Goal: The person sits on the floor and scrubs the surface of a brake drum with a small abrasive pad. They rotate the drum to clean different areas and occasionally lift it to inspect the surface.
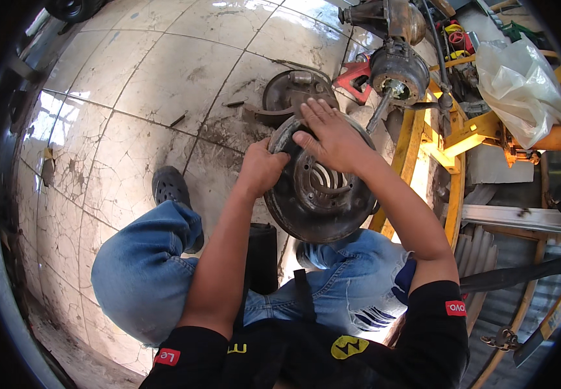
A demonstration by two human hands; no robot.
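"Black shirt cloth is nearest, along the bottom. It's worn by someone in faded blue denim jeans, knees apart."

"Where are the hands?"

"Ahead of the body, both on a round dark metal drum with a wide hole in its centre. Its broad face is turned up toward the person's head; I can't see what supports it."

"Which hand is nearer?"

"Neither; both touch it. The left hand is curled over the upper-left rim, thumb in front, fingertips hidden. The right hand lies across the far rim, fingers stretched out together, thumb apart, resting rather than clasping."

"Any long axis?"

"None, being round. But from a greasy dark metal axle, beyond and to the right, a bare steel shaft slants toward the drum's upper-right rim. Straight beyond the drum, partly behind it, a brownish round metal plate lies on cracked cream floor tiles."
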